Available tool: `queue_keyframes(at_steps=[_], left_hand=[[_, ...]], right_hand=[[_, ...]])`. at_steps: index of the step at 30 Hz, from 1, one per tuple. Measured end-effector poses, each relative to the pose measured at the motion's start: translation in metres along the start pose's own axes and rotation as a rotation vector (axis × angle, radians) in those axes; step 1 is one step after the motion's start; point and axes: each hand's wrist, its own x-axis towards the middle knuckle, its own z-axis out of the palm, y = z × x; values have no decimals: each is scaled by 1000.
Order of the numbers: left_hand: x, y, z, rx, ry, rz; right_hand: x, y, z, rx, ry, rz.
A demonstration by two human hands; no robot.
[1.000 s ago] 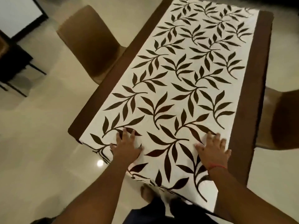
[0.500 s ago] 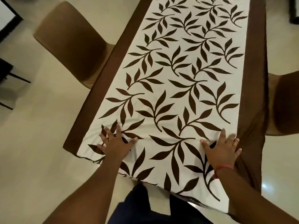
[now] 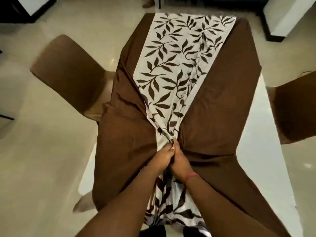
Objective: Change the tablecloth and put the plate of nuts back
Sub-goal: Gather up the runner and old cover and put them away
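At six o'clock on the counter [image 3: 266, 134], both hands, left hand [image 3: 163, 157] and right hand [image 3: 180, 164], clench the bunched tablecloth [image 3: 172, 69]; soft, light fabric, best gathered at its near hem.

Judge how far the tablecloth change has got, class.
Done: nothing finished, though the plate of nuts is off the table. In hand: left hand and right hand bunch the leaf-print tablecloth in one grip, baring the table. Left: remove it, spread another, return the nuts.
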Motion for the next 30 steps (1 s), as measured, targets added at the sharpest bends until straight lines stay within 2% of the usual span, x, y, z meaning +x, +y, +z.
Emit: queue_keyframes(at_steps=[2, 4, 7, 10, 12, 15, 17, 19, 22, 24, 26, 28, 30], left_hand=[[-3, 2, -1, -157, -29, -17], [-12, 6, 3, -199, -76, 8], [-30, 23, 10, -47, -102, 141], [-33, 51, 8, 188, -68, 380], [-47, 89, 19, 306, 90, 526], [-48, 108, 36, 387, 368, 690], [-45, 112, 34, 351, 458, 662], [-46, 129, 25, 334, 407, 639], [-49, 167, 12, 410, 216, 758], [-55, 185, 12, 262, 182, 820], [-67, 208, 18, 29, 198, 734], [-73, 230, 26, -170, 193, 643], [-83, 250, 38, -315, 104, 584]], right_hand=[[0, 0, -1, 63, 85, -43], [-1, 1, -14, 11, 123, -20], [-3, -8, -42, -126, 197, -46], [3, -31, -82, -323, 237, -169], [-11, -58, -118, -366, 283, -296], [-17, -84, -134, -467, 352, -399], [-25, -95, -144, -528, 360, -428], [-37, -115, -165, -570, 298, -536], [-54, -142, -189, -589, 206, -742], [-62, -147, -197, -509, 259, -802], [-65, -136, -203, -325, 373, -781], [-65, -118, -205, -230, 502, -628], [-62, -102, -200, -142, 545, -460]])
